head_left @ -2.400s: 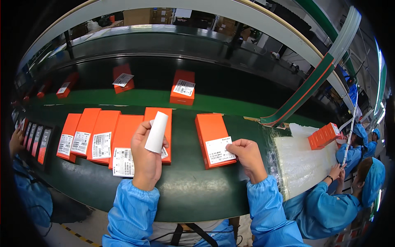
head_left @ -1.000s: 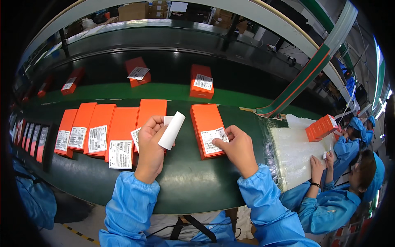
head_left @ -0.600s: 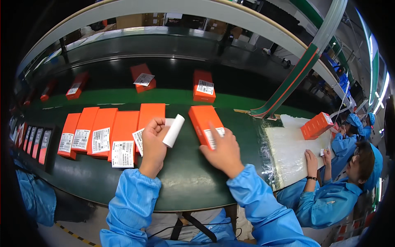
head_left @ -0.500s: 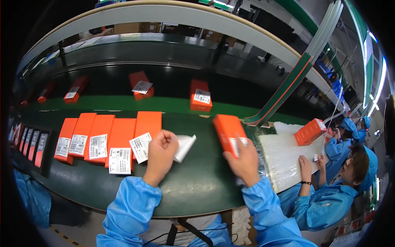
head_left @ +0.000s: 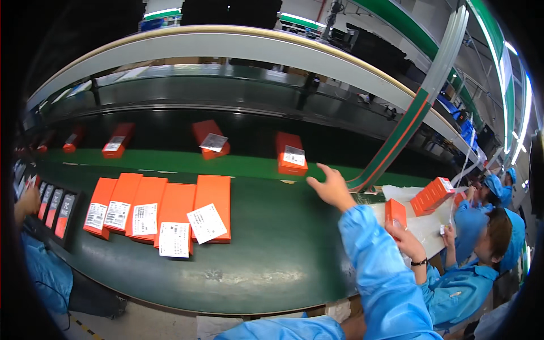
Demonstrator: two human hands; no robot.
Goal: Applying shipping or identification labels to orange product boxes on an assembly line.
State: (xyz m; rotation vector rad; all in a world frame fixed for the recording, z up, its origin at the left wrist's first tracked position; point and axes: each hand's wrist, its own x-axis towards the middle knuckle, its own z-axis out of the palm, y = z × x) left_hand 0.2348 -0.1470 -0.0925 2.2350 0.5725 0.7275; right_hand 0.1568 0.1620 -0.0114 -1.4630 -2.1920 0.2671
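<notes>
My right hand [head_left: 332, 188] is stretched over the far right of the green worktop, fingers apart and holding nothing. Its fingertips are close to an orange box [head_left: 290, 163] with a white label, which lies on the dark conveyor, and do not appear to touch it. A blue sleeve [head_left: 283, 328] runs along the lower edge, ending in a patch of skin that seems to be my left hand [head_left: 355, 325]; its fingers are hidden behind my right arm. Left of centre, several orange boxes [head_left: 174, 205] lie side by side, with white labels [head_left: 207, 223] on their near ends.
More orange boxes [head_left: 211, 139] lie along the conveyor [head_left: 243, 122]. Dark phone-like packs [head_left: 66, 215] stand at left, near another person's hand [head_left: 28, 203]. At right, a co-worker's hand [head_left: 409, 242] is at an orange box [head_left: 395, 213]. A green post [head_left: 396, 139] rises beside the conveyor.
My right hand has let go of its orange box and moved farther away. My left hand, with white paper, has left the labelled boxes. An orange box now shows at the co-worker's hand.
</notes>
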